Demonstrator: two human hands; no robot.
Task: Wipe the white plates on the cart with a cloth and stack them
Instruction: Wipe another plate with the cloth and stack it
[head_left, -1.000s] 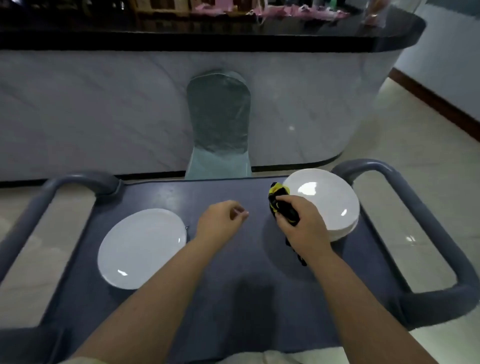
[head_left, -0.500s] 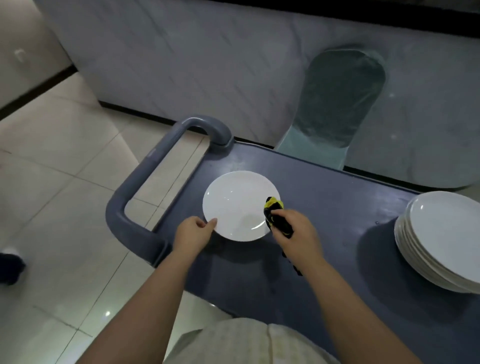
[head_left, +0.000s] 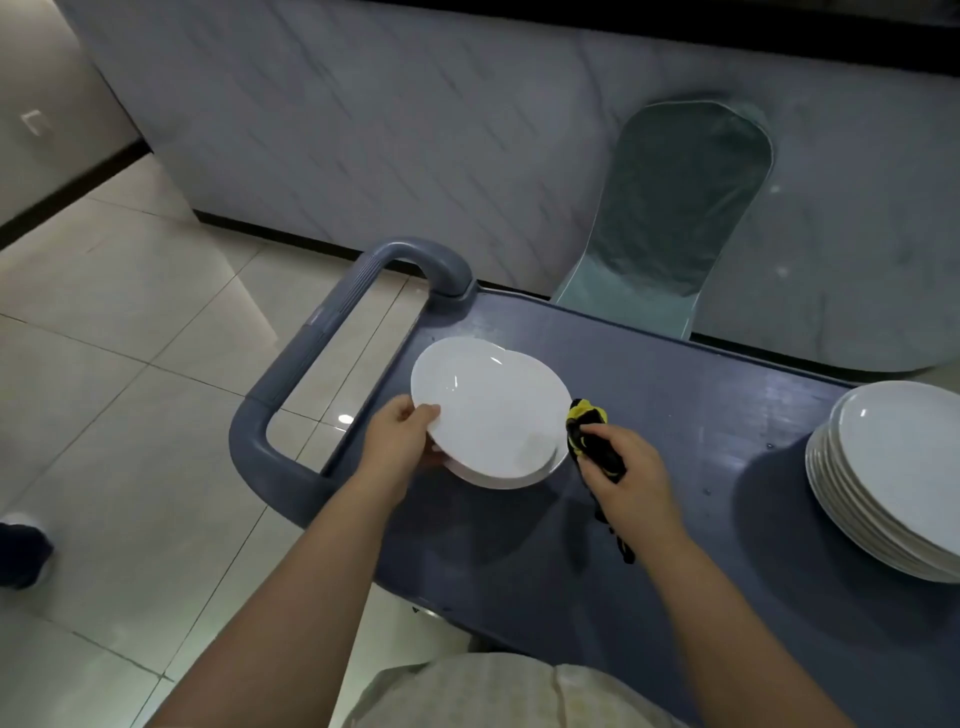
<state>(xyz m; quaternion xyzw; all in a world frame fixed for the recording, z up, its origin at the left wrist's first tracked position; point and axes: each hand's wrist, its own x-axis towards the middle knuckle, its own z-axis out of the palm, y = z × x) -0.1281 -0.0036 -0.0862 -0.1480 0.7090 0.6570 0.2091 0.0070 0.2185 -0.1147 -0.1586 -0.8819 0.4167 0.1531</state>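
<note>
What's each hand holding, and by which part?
Left hand grips the top white plate by its near-left rim; right hand clutches the black-and-yellow cloth around its middle.

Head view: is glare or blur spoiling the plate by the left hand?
Head view: the plate shows only small glints, but its far rim looks doubled, either from blur or a second plate. Head view: dim overall, and the stack throws a dark shadow on the cart.

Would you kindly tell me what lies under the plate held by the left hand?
Under the top plate, gripped by the left hand, the rim of a lower plate shows on the cart. Everything else beneath is covered.
</note>
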